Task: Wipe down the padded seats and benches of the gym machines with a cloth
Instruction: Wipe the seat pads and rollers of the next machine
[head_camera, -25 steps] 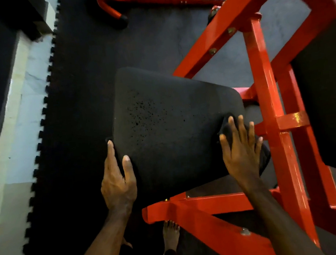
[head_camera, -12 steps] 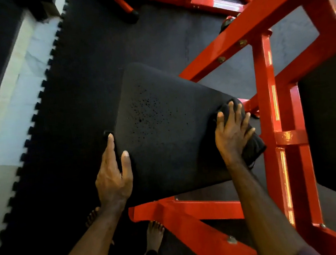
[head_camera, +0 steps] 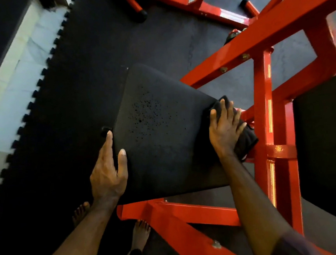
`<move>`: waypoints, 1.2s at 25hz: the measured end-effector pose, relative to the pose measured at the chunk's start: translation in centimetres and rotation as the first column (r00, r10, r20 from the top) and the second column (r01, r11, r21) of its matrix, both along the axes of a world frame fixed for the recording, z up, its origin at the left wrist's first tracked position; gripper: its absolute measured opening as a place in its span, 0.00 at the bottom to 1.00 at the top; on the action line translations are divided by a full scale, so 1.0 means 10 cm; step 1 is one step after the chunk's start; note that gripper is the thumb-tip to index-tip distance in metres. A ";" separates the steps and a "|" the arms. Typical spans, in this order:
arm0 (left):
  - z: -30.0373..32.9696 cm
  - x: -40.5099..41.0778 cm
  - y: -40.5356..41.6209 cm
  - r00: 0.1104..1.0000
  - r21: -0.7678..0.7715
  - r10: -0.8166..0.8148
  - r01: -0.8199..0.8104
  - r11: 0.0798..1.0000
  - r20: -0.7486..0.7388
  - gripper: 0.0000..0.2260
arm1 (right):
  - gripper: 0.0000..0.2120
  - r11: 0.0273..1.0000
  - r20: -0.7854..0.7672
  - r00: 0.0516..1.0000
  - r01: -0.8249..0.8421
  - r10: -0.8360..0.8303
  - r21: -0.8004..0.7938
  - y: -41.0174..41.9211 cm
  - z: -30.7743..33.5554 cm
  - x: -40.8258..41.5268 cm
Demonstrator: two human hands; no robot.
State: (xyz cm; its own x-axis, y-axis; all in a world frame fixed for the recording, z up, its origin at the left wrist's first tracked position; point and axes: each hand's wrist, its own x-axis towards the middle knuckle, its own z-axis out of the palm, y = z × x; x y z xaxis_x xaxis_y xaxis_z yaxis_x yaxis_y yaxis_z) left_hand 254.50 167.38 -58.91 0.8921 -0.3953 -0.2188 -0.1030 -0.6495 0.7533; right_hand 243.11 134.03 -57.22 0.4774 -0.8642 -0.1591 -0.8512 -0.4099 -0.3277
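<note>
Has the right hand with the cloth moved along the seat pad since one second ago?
Yes. The right hand slid the cloth away from the person along the seat pad edge, toward its far corner.

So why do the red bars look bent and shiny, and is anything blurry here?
Head view: the wide-angle lens bows the red frame, and bright glare streaks run down its upright. The frame's top right corner and the floor mat's toothed edge are smeared by motion. The black seat pad and dark cloth under the right hand are dim and hard to separate.
</note>
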 end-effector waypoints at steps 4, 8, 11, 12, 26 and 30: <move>0.02 0.01 0.01 1.000 -0.004 -0.007 0.007 1.000 -0.015 0.30 | 0.29 0.954 -0.002 0.956 -0.292 0.293 -0.069 0.16 0.06 -0.58; 0.02 0.01 0.01 1.000 -0.017 -0.002 0.002 1.000 -0.008 0.30 | 0.28 0.990 0.014 0.991 0.135 -0.136 0.043 -0.23 0.08 -0.02; 0.00 0.01 0.03 1.000 -0.004 -0.003 0.003 1.000 -0.004 0.29 | 0.27 0.998 -0.030 0.997 0.067 -0.067 0.011 -0.19 0.04 0.25; 0.00 0.02 0.02 1.000 -0.002 -0.001 0.001 1.000 -0.015 0.29 | 0.27 0.997 -0.025 0.997 -0.068 0.068 -0.027 -0.11 0.05 0.14; 0.03 0.02 0.02 0.999 -0.017 0.011 -0.012 1.000 -0.033 0.30 | 0.29 0.955 -0.086 0.952 -0.295 0.293 -0.016 0.01 0.14 -0.18; 0.03 0.03 -0.01 1.000 -0.018 0.012 -0.012 1.000 -0.011 0.30 | 0.28 0.990 -0.037 0.992 -0.115 0.118 0.083 0.00 0.12 0.60</move>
